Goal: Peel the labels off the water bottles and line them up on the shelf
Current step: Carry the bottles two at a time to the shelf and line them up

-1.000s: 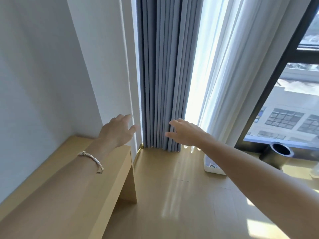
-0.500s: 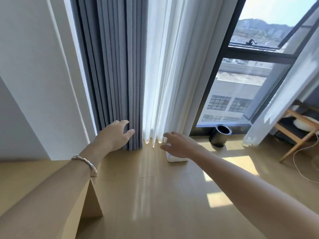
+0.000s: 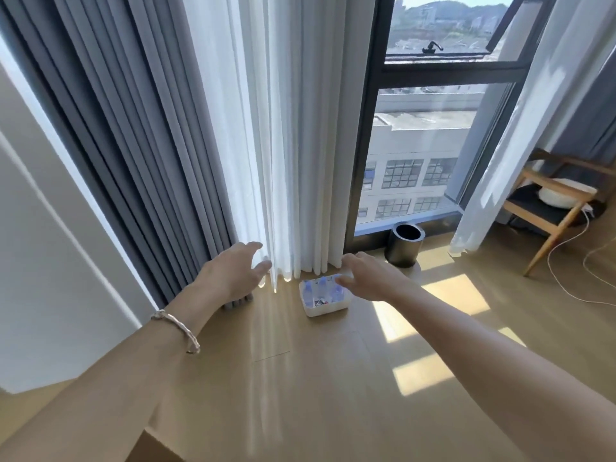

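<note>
A small white bin [image 3: 328, 310] sits on the wooden floor at the foot of the white curtain. Several water bottles [image 3: 321, 290] with blue caps and labels stand in it. My right hand [image 3: 370, 278] reaches out in front of me with straight fingers, and its fingertips overlap the bin's far right corner in the view. My left hand [image 3: 230, 273] is stretched out to the left of the bin, fingers relaxed, in front of the curtain hems. Both hands hold nothing. A corner of the light wooden shelf [image 3: 156, 450] shows at the bottom left.
Grey curtain [image 3: 133, 145] and white sheer curtain [image 3: 293, 145] hang to the floor ahead. A black cylindrical bin [image 3: 405, 245] stands by the window. A wooden chair [image 3: 553, 208] and a white cable [image 3: 566, 278] are at the right. White wall [image 3: 50, 261] at the left.
The view has swung right and down, away from the shelf. The white bin with bottles has come fully into view. Both hands stay outstretched and have nothing in them.
</note>
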Demonstrator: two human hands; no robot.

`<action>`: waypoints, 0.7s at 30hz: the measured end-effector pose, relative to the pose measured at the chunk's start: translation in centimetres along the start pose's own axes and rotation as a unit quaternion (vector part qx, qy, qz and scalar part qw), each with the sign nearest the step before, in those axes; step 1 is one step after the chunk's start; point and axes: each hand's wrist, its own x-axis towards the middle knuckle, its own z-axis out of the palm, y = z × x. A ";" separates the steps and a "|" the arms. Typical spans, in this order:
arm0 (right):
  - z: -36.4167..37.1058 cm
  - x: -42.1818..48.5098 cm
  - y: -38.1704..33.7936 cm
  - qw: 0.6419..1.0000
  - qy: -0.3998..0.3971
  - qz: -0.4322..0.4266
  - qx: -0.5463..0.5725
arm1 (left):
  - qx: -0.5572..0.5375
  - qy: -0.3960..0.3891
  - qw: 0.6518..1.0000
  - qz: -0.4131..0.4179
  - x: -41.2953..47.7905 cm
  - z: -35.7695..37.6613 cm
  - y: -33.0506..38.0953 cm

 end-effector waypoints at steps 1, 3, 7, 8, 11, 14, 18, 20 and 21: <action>-0.5 0.9 1.3 1.000 0.001 0.003 0.004 | 0.006 -0.002 1.000 -0.005 1.2 0.0 0.9; -1.3 2.4 4.0 1.000 0.006 0.006 0.018 | 0.014 -0.005 1.000 -0.014 3.5 0.2 2.9; -3.2 4.3 9.4 0.999 -0.018 0.017 0.024 | 0.017 -0.019 1.000 0.001 7.1 1.8 8.0; -3.6 4.7 10.5 0.999 -0.029 0.019 0.020 | 0.017 -0.022 1.000 0.006 7.8 2.3 9.2; -4.4 6.3 12.9 0.998 -0.021 0.029 0.046 | 0.021 -0.032 0.999 0.028 9.9 3.6 12.5; -4.4 7.9 14.5 0.998 -0.022 0.018 0.063 | 0.032 -0.048 0.998 0.039 12.1 4.9 14.9; -4.3 10.1 16.5 0.997 -0.023 0.011 0.070 | 0.027 -0.067 0.996 0.045 15.2 5.9 16.6; -4.2 11.3 17.4 0.997 -0.029 0.018 0.065 | 0.028 -0.072 0.996 0.045 16.9 6.2 17.0; -4.2 11.9 17.8 0.997 -0.033 0.023 0.065 | 0.028 -0.074 0.996 0.044 17.8 6.4 17.2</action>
